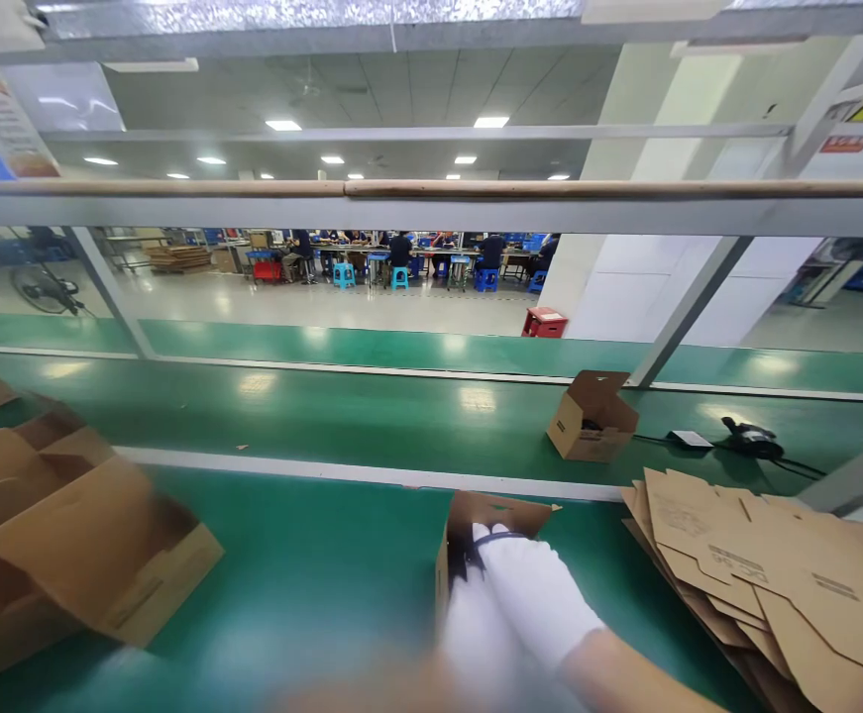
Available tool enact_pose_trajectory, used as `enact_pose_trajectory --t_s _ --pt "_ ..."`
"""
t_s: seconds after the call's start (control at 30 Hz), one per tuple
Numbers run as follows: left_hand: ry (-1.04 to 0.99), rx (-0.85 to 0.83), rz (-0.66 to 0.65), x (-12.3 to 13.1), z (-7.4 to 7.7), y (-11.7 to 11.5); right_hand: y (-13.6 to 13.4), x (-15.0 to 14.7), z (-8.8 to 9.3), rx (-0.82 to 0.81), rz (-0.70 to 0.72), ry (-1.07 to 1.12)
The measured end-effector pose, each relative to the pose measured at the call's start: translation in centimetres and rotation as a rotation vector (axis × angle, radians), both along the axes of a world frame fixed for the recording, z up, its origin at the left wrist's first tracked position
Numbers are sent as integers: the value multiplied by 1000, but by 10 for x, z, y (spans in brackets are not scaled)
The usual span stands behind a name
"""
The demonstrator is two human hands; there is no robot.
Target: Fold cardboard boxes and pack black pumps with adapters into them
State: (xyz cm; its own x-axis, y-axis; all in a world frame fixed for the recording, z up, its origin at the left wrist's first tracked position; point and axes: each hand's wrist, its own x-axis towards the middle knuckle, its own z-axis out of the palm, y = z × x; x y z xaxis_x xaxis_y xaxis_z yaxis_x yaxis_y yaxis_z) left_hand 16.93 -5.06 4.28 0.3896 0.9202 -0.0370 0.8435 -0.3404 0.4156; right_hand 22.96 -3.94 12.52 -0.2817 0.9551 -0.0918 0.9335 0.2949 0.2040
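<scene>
Box (501,509): near middle; your left hand (472,619) and right hand (539,589) reach in
Grip: cannot tell, either hand
White strip (327,471): just beyond
Green bench (304,555): room leftward, until open boxes (81,535)
Flat cardboard (773,574): blocks near right

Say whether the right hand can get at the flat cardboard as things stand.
Probably yes: the flat cardboard lies to the right of the right hand, with nothing visible standing between them. Its fingers would first have to leave the open box.

Left of the red stool (545,323) stand 2 turquoise stools (343,274) and, farther left, a caged floor fan (41,289).
</scene>
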Motion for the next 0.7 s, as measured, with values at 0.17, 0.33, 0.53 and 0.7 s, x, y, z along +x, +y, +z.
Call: enact_pose_trajectory --t_s 0.17,0.33,0.53,0.7 --pt "4 -97 -33 -31 15 -21 22 -6 -19 -34 -28 -1" --pt "63 -117 -120 -47 30 -25 28 8 -24 -134 4 52" --pt "-254 54 -227 -77 -4 -21 4 48 -12 -236 88 225" --pt "-457 -17 22 -104 -47 26 17 49 -11 -332 143 217"
